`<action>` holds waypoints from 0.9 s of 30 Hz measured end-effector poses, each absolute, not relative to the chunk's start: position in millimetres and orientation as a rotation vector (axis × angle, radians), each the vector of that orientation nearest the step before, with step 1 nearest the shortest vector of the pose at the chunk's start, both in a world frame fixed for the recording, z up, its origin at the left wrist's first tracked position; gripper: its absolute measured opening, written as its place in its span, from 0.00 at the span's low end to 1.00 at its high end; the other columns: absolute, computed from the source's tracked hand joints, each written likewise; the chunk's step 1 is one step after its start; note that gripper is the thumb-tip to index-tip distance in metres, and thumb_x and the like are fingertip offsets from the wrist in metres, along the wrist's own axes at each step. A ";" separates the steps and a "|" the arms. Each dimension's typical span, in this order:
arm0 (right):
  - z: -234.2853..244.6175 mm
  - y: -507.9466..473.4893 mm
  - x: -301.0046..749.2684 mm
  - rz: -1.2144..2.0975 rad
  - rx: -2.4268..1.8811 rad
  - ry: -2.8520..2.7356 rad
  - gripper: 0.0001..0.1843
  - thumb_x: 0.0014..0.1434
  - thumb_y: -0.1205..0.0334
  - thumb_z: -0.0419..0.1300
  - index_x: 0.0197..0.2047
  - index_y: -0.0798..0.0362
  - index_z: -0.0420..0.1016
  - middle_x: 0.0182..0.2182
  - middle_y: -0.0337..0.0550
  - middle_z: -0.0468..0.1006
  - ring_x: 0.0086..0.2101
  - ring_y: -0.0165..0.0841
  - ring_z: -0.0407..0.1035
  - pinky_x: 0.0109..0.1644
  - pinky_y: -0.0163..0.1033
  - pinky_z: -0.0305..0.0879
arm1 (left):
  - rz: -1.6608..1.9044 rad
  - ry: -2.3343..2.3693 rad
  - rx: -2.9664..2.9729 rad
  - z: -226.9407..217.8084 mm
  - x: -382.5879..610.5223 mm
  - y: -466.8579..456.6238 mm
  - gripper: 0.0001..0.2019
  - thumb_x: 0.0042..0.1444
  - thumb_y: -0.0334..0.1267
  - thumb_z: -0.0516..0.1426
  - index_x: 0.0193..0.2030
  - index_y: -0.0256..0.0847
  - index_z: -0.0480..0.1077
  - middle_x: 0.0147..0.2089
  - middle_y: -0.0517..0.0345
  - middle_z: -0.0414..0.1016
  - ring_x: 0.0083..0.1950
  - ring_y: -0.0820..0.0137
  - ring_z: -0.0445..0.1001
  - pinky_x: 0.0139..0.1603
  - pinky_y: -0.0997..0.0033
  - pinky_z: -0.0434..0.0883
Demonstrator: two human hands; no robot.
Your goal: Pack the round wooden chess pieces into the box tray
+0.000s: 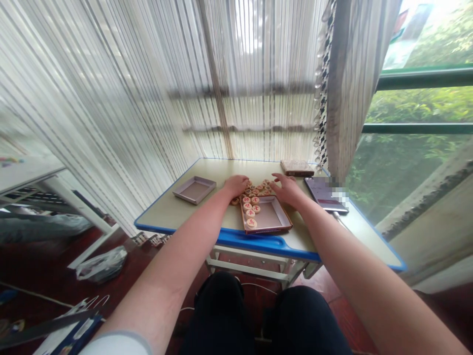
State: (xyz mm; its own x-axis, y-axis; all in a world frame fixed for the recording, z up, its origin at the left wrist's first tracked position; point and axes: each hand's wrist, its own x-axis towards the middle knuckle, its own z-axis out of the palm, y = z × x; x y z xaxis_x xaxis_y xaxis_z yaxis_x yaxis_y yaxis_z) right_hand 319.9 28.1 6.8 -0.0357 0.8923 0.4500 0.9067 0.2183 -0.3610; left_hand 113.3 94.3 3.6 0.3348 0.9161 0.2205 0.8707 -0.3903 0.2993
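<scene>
Round wooden Chinese chess pieces (259, 189) lie in a loose pile on the small table. My left hand (237, 185) is cupped over the pile's left edge, its fingers loosely extended and the tips partly hidden among the pieces. On the pile's right side, my right hand (286, 188) is open, fingers apart, the tips close to the pieces. Just in front of the pile sits an open shallow box (275, 212). Several pieces with red characters (252, 223) stand flat in two columns along its left side; one column is longer.
The box lid (195, 190) lies hollow side up at the table's left. A closed flat box (297, 167) is at the back right. Near the right edge rests a tablet-like device (325, 196) with a cable. String curtains (148, 98) hang behind the blue-edged table (162, 217).
</scene>
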 end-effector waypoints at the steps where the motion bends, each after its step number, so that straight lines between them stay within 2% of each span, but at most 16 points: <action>1: 6.8 29.1 321.7 -0.015 -1.676 -1.877 0.26 0.57 0.54 0.53 0.56 0.55 0.66 0.43 0.50 0.75 0.45 0.40 0.64 0.50 0.42 0.58 | 0.541 1.656 2.449 3.8 113.7 94.5 0.18 0.58 0.42 0.46 0.50 0.45 0.71 0.52 0.56 0.73 0.53 0.66 0.69 0.53 0.68 0.64; 5: 7.8 29.9 327.3 0.105 -1.787 -1.808 0.18 0.55 0.59 0.53 0.47 0.53 0.73 0.39 0.48 0.78 0.37 0.36 0.69 0.40 0.36 0.62 | 0.605 1.668 2.444 4.3 113.3 95.0 0.16 0.57 0.40 0.47 0.48 0.43 0.71 0.48 0.54 0.75 0.50 0.66 0.71 0.51 0.68 0.66; 9: 11.7 24.4 325.3 0.233 -1.844 -1.798 0.16 0.52 0.60 0.54 0.43 0.52 0.76 0.31 0.44 0.79 0.29 0.33 0.70 0.33 0.34 0.60 | 0.685 1.731 2.400 4.1 111.9 93.9 0.18 0.56 0.38 0.49 0.53 0.43 0.67 0.46 0.54 0.76 0.46 0.66 0.72 0.49 0.67 0.67; 14: 18.1 17.3 316.9 0.313 -1.686 -1.930 0.13 0.50 0.62 0.55 0.35 0.50 0.80 0.34 0.41 0.79 0.33 0.31 0.69 0.37 0.32 0.60 | 0.601 1.621 2.493 4.4 113.7 92.9 0.16 0.56 0.40 0.48 0.47 0.47 0.72 0.50 0.58 0.74 0.50 0.66 0.70 0.52 0.68 0.66; 16: 19.8 16.2 314.7 0.329 -1.656 -1.987 0.12 0.51 0.58 0.56 0.33 0.50 0.80 0.33 0.40 0.79 0.34 0.31 0.69 0.36 0.31 0.59 | 0.562 1.604 2.520 5.6 114.3 92.1 0.16 0.55 0.42 0.48 0.45 0.47 0.74 0.49 0.59 0.75 0.51 0.66 0.70 0.52 0.68 0.65; 21: 23.7 14.4 316.1 0.289 -1.819 -1.959 0.28 0.54 0.39 0.48 0.30 0.52 0.80 0.22 0.43 0.75 0.26 0.32 0.68 0.27 0.34 0.54 | 0.553 1.724 2.518 10.5 113.8 87.4 0.16 0.53 0.43 0.50 0.43 0.47 0.75 0.45 0.55 0.76 0.48 0.63 0.71 0.49 0.65 0.67; 24: 26.2 14.0 320.5 0.256 -1.906 -1.913 0.31 0.55 0.37 0.45 0.30 0.52 0.79 0.20 0.45 0.75 0.24 0.33 0.67 0.26 0.34 0.53 | 0.581 1.799 2.479 14.0 112.4 84.6 0.14 0.53 0.41 0.50 0.41 0.46 0.75 0.44 0.55 0.77 0.48 0.62 0.71 0.49 0.62 0.66; 27: 26.9 15.8 325.8 0.228 -1.987 -1.890 0.30 0.57 0.40 0.44 0.31 0.53 0.79 0.20 0.46 0.75 0.23 0.33 0.67 0.26 0.35 0.54 | 0.636 1.913 2.377 16.3 109.9 84.2 0.13 0.53 0.36 0.50 0.41 0.46 0.74 0.44 0.57 0.76 0.48 0.63 0.71 0.51 0.59 0.65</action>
State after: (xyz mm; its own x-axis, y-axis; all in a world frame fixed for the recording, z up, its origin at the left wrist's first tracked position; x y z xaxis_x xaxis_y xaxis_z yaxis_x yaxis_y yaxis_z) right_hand 325.8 15.8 26.9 0.0791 0.9861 0.1460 0.9232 -0.0172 -0.3840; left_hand 109.9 84.2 16.3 0.1637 0.9410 0.2961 0.9309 -0.2467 0.2694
